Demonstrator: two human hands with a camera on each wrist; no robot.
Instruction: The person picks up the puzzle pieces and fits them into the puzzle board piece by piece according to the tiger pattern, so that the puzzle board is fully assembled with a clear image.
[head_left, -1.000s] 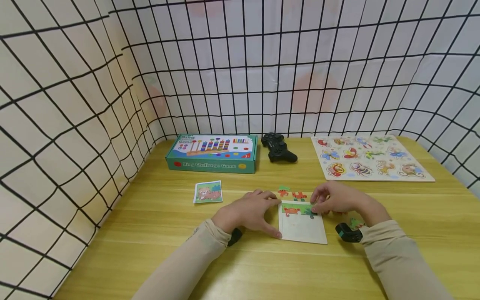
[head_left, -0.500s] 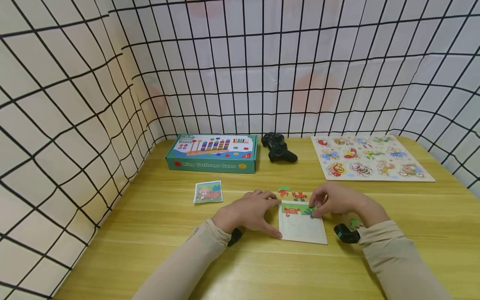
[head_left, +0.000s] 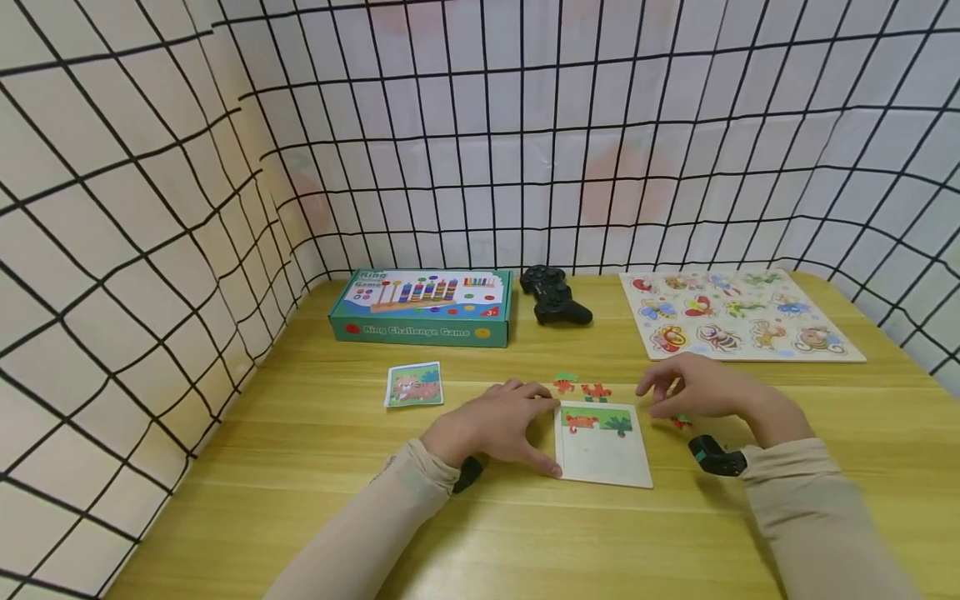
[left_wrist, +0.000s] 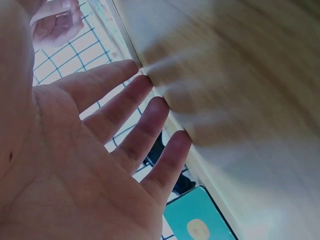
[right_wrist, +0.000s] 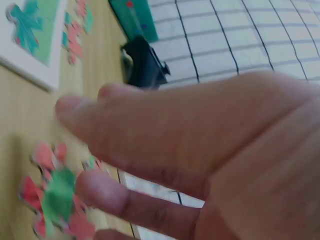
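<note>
A square jigsaw board (head_left: 603, 458) lies on the table, its top strip filled with green pieces showing orange and a dark-green plant. Along the board's left edge, my left hand (head_left: 498, 425) rests with spread fingers, thumb at the lower left corner and a fingertip at the upper one. My right hand (head_left: 697, 390) hovers just right of the board, fingers loosely bent with nothing between them. Under it lies a red-and-green jigsaw piece (head_left: 681, 422), and red-and-green pieces (right_wrist: 57, 197) show below the fingers in the right wrist view. Two more pieces, one orange-and-green (head_left: 565, 382) and one orange (head_left: 597, 392), lie behind the board.
A picture card (head_left: 415, 385) of an animal lies left of the board. Farther back stand a green Ring Challenge Game box (head_left: 420, 333) and a black game controller (head_left: 557, 296). A wooden puzzle board with insects and animals (head_left: 742, 317) lies at the back right. Black netting surrounds the table.
My right hand has let go of the piece at the board's upper right corner and moved right, off the board. My left hand stays at the left edge.
</note>
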